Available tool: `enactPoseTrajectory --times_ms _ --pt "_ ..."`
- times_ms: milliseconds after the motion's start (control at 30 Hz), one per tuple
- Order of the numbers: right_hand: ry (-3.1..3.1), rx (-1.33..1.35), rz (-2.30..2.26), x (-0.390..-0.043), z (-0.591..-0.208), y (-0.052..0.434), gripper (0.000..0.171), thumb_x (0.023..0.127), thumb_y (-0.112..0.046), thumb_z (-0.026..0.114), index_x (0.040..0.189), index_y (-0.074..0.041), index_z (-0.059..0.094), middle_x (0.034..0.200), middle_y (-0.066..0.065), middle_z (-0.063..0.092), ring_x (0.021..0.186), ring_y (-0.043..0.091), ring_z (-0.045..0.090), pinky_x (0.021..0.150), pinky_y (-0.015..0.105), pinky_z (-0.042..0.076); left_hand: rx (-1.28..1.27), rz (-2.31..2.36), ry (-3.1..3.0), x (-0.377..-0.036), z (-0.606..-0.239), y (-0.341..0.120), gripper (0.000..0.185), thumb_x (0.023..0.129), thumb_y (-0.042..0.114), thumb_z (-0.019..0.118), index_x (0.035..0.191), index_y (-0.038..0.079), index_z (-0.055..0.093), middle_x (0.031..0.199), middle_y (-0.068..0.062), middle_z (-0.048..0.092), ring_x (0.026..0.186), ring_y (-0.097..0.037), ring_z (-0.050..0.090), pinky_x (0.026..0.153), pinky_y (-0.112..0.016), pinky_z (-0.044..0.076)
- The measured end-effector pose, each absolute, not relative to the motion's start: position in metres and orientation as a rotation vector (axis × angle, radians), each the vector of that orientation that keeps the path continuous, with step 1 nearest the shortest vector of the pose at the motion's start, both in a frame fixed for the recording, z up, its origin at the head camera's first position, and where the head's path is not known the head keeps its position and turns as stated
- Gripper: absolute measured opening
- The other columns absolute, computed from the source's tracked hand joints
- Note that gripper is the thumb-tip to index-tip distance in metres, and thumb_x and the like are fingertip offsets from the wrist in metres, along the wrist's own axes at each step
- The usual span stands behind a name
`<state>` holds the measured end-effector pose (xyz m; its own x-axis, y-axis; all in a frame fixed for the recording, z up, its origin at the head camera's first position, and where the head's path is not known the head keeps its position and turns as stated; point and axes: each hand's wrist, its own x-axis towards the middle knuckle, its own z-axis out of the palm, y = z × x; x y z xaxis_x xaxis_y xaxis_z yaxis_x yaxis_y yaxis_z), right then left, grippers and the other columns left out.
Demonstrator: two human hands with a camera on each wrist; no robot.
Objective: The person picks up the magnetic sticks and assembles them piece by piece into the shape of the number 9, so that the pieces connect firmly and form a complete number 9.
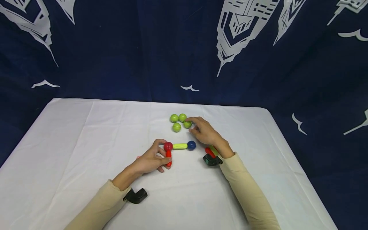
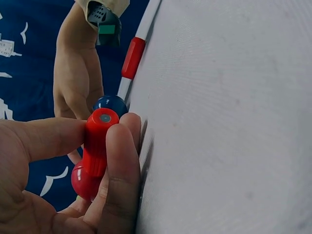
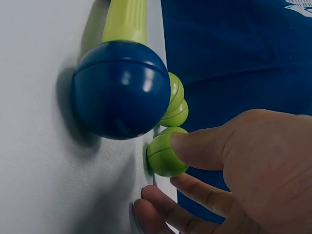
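Note:
My left hand [image 1: 149,159] grips a red rod [image 2: 95,146] between thumb and fingers; a small grey metal disc shows at the rod's end. The rod's far end joins a red ball [image 1: 168,146]. From that ball a yellow-green ribbed rod [image 1: 180,146] runs right to a dark blue ball [image 3: 121,90]. Beyond it, my right hand [image 1: 204,131] has its thumb and index fingertip on either side of a green ball [image 3: 166,155], the nearest to it of a small cluster. The remaining fingers are spread beside the ball, close to the tablecloth.
Several other green balls [image 1: 174,118] sit close together toward the table's back. Under the right wrist lie a red rod [image 1: 210,152] and a yellow-green rod [image 1: 214,150]. A bit of pink [image 1: 138,157] shows behind the left hand. A dark blue curtain [image 1: 161,57] hangs behind the white table [image 1: 86,134].

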<state>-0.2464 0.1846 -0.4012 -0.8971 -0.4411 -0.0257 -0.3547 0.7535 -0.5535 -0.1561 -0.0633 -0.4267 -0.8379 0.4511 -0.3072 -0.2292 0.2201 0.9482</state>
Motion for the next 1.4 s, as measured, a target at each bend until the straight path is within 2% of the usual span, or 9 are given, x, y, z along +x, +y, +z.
enactPoseTrajectory --times_ms 300,467,700,967,1200,1400 --pt "2.795 -0.652 -0.836 -0.247 -0.402 0.186 0.033 0.097 -0.005 0.061 0.130 -0.009 0.059 0.121 0.012 0.061 0.101 0.027 0.057 0.091 0.043 0.049 0.214 1.674 1.973 -0.157 -0.427 -0.064 0.069 0.095 0.006 0.065 0.148 0.007 0.021 0.113 -0.017 0.050 0.076 -0.018 0.071 0.062 -0.033 0.058" --pt "2.813 -0.647 -0.818 -0.243 -0.403 0.191 0.030 0.096 -0.004 0.063 0.126 -0.008 0.061 0.120 0.011 0.064 0.100 0.026 0.057 0.093 0.044 0.049 0.224 1.674 1.975 -0.158 -0.427 -0.065 0.069 0.095 0.007 0.065 0.148 0.007 0.021 0.114 -0.017 0.050 0.077 -0.018 0.071 0.063 -0.033 0.058" --pt "2.807 -0.686 -0.855 -0.237 -0.405 0.198 0.027 0.095 -0.003 0.064 0.122 -0.006 0.063 0.116 0.011 0.066 0.093 0.024 0.058 0.087 0.041 0.050 0.229 1.682 1.964 -0.157 -0.428 -0.066 0.070 0.095 0.007 0.066 0.149 0.006 0.020 0.113 -0.017 0.050 0.078 -0.019 0.071 0.063 -0.034 0.058" --pt "2.805 -0.698 -0.867 -0.229 -0.403 0.201 0.029 0.097 -0.007 0.064 0.126 -0.007 0.062 0.115 0.008 0.065 0.091 0.023 0.059 0.083 0.037 0.050 0.199 1.673 1.971 -0.157 -0.430 -0.068 0.070 0.095 0.006 0.065 0.149 0.007 0.021 0.115 -0.018 0.050 0.078 -0.020 0.072 0.063 -0.032 0.058" --pt "2.814 -0.694 -0.877 -0.217 -0.395 0.199 0.034 0.095 -0.009 0.068 0.128 -0.007 0.062 0.117 0.008 0.065 0.098 0.024 0.061 0.087 0.041 0.052 0.209 1.675 1.963 -0.156 -0.429 -0.067 0.070 0.095 0.007 0.066 0.149 0.006 0.021 0.115 -0.018 0.050 0.080 -0.019 0.072 0.064 -0.033 0.058" --pt "2.807 -0.742 -0.920 -0.205 -0.386 0.195 0.036 0.092 -0.011 0.072 0.127 -0.007 0.063 0.117 0.006 0.064 0.098 0.023 0.062 0.085 0.041 0.055 0.200 1.687 1.965 -0.155 -0.429 -0.066 0.070 0.095 0.006 0.066 0.149 0.005 0.021 0.113 -0.018 0.050 0.079 -0.020 0.073 0.063 -0.033 0.058"
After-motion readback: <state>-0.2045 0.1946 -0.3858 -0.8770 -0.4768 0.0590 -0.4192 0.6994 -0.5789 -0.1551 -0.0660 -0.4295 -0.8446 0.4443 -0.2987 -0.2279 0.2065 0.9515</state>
